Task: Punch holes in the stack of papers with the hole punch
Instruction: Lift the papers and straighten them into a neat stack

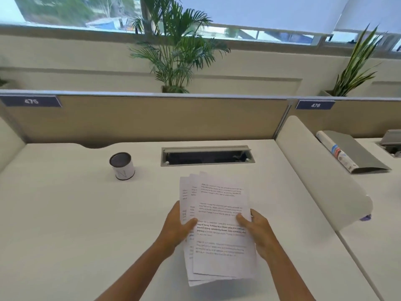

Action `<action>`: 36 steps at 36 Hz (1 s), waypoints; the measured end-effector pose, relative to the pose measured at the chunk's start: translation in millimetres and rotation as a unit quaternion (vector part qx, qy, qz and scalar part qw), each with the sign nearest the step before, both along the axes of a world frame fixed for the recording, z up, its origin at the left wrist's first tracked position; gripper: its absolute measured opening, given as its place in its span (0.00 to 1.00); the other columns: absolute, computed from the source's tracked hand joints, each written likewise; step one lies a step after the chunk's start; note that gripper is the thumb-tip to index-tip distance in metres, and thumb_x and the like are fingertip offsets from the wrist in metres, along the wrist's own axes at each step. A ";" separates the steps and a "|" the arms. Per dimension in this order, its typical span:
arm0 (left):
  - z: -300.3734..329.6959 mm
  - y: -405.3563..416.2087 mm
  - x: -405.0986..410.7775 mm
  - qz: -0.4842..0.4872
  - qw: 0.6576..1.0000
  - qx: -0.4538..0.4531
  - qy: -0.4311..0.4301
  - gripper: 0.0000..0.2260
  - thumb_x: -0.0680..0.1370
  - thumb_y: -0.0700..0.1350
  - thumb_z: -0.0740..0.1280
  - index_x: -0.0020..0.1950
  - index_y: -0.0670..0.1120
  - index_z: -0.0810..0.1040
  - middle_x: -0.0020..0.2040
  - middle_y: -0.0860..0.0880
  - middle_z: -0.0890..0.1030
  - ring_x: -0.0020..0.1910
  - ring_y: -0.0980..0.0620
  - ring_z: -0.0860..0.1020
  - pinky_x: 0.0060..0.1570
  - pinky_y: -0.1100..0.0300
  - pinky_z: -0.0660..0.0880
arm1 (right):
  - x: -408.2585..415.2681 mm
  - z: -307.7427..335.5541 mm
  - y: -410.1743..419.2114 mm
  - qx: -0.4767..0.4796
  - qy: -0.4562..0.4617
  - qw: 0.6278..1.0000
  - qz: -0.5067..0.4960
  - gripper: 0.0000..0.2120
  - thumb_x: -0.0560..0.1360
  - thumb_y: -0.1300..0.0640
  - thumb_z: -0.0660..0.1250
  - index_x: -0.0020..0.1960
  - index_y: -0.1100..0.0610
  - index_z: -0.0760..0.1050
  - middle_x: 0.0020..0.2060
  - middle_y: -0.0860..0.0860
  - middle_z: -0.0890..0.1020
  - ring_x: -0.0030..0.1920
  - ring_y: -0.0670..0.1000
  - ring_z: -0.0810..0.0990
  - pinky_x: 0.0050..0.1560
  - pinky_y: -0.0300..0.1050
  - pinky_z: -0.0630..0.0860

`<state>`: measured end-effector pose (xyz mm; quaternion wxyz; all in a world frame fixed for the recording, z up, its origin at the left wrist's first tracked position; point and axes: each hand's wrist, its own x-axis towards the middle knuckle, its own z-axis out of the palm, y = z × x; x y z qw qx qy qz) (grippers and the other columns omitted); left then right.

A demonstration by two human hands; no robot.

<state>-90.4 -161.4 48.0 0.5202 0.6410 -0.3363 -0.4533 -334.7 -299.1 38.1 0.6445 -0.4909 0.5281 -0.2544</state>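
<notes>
A loose stack of printed white papers (219,253) is held above the white desk (76,213), its sheets fanned slightly out of line. My left hand (176,229) grips the stack's left edge, thumb on top of the page. My right hand (257,231) grips the right edge the same way. No hole punch is visible anywhere in the view.
A small white-and-black cylindrical cup (122,165) stands at the back left of the desk. A cable tray (207,156) with an open lid sits at the back centre. A rounded white divider (321,170) borders the desk on the right. A tan partition (141,116) closes the back.
</notes>
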 end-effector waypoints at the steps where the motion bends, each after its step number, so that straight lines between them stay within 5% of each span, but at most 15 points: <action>1: 1.9 5.2 7.9 0.000 1.000 0.000 0.003 0.24 0.80 0.42 0.74 0.74 0.52 0.72 0.68 0.50 0.83 0.63 0.46 0.85 0.60 0.40 0.84 | 9.4 2.4 3.7 -0.002 -0.001 1.000 0.012 0.15 0.78 0.59 0.77 0.64 0.56 0.83 0.55 0.53 0.90 0.55 0.57 0.90 0.60 0.61 0.85; 7: 12.3 34.1 45.1 0.008 1.000 0.003 0.025 0.24 0.81 0.49 0.75 0.74 0.54 0.72 0.68 0.53 0.83 0.65 0.51 0.84 0.64 0.45 0.83 | 62.6 11.3 23.6 -0.014 0.017 0.995 0.096 0.19 0.77 0.63 0.77 0.66 0.57 0.80 0.59 0.54 0.89 0.58 0.56 0.89 0.64 0.61 0.84; 13: 17.8 55.5 70.8 0.055 0.998 0.021 0.027 0.17 0.83 0.46 0.72 0.70 0.57 0.74 0.64 0.54 0.84 0.59 0.52 0.86 0.51 0.57 0.86 | 107.7 11.9 44.8 0.000 0.013 0.993 0.121 0.24 0.75 0.65 0.78 0.68 0.56 0.77 0.59 0.56 0.88 0.58 0.59 0.88 0.60 0.64 0.84; 18: 21.3 70.0 89.0 0.105 0.994 0.024 0.011 0.15 0.83 0.44 0.71 0.68 0.55 0.75 0.62 0.51 0.85 0.55 0.50 0.87 0.47 0.57 0.87 | 138.7 13.9 62.8 0.010 0.004 0.996 0.090 0.21 0.74 0.66 0.79 0.65 0.61 0.78 0.55 0.57 0.89 0.53 0.59 0.90 0.55 0.62 0.87; 22: 22.2 79.4 100.6 0.168 0.986 0.019 0.005 0.13 0.83 0.44 0.71 0.67 0.51 0.77 0.59 0.49 0.86 0.53 0.47 0.88 0.49 0.49 0.88 | 159.7 20.0 78.8 0.018 -0.035 0.997 0.068 0.17 0.74 0.68 0.78 0.61 0.61 0.80 0.48 0.53 0.91 0.47 0.56 0.91 0.42 0.51 0.88; 29: 39.8 95.4 117.8 0.215 0.974 -0.061 0.043 0.12 0.79 0.46 0.76 0.62 0.50 0.83 0.55 0.47 0.89 0.52 0.44 0.89 0.47 0.44 0.88 | 190.6 37.2 104.6 -0.109 -0.051 0.990 0.072 0.12 0.79 0.60 0.75 0.61 0.54 0.80 0.54 0.52 0.89 0.52 0.55 0.90 0.51 0.59 0.88; 36: 51.5 107.0 128.0 0.231 0.965 -0.122 -0.004 0.09 0.77 0.56 0.77 0.55 0.65 0.84 0.52 0.55 0.89 0.50 0.54 0.87 0.44 0.62 0.86 | 211.4 36.9 132.7 -0.204 -0.072 0.976 0.013 0.13 0.81 0.54 0.74 0.65 0.46 0.79 0.52 0.40 0.87 0.53 0.43 0.86 0.47 0.40 0.86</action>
